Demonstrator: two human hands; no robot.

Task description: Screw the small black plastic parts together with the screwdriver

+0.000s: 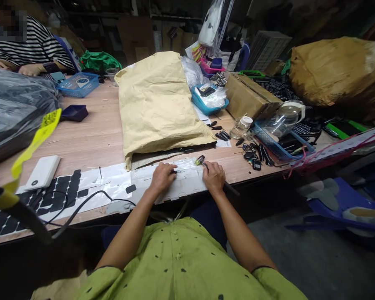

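My right hand [214, 176] is closed around a small hammer [199, 160]. The hammer's head has a yellow-green part, and its dark handle sticks out below my hand past the table edge. With bent fingers, my left hand [163, 178] pinches a small black piece [174, 171] whose kind I cannot make out. Both hands are low over a white board [187, 183] at the table's front edge, with clear plastic on it. Left of the board lies a white sheet [108, 177] with a loose black rounded patch [131, 188].
A large tan sack [159, 104] stands just beyond my hands. On the left are a white power bank [43, 171], a black cable [90, 196] and rows of black patches [61, 191]. Keys [251, 156] and a blue basket [281, 143] lie right. A co-worker [34, 46] sits far left.
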